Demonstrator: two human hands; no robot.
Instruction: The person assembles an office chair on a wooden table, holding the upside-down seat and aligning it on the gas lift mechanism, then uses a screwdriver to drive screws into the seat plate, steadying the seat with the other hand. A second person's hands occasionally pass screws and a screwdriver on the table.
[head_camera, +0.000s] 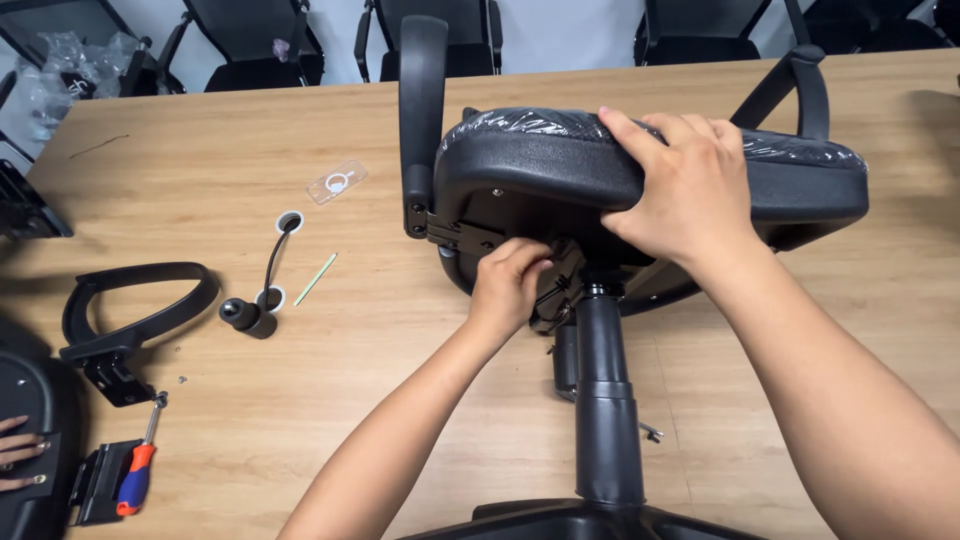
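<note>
The black padded, plastic-wrapped office chair seat (560, 170), lying sideways at the worktop's (200, 180) twelve o'clock, is clasped by the right hand (680, 190); the left hand's (510, 285) grip is closed on the black metal mechanism (560, 285) beneath.

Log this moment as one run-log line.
left hand: at mechanism under black plastic-wrapped chair seat | right hand: gripping seat edge | black gas-lift column: attached
</note>
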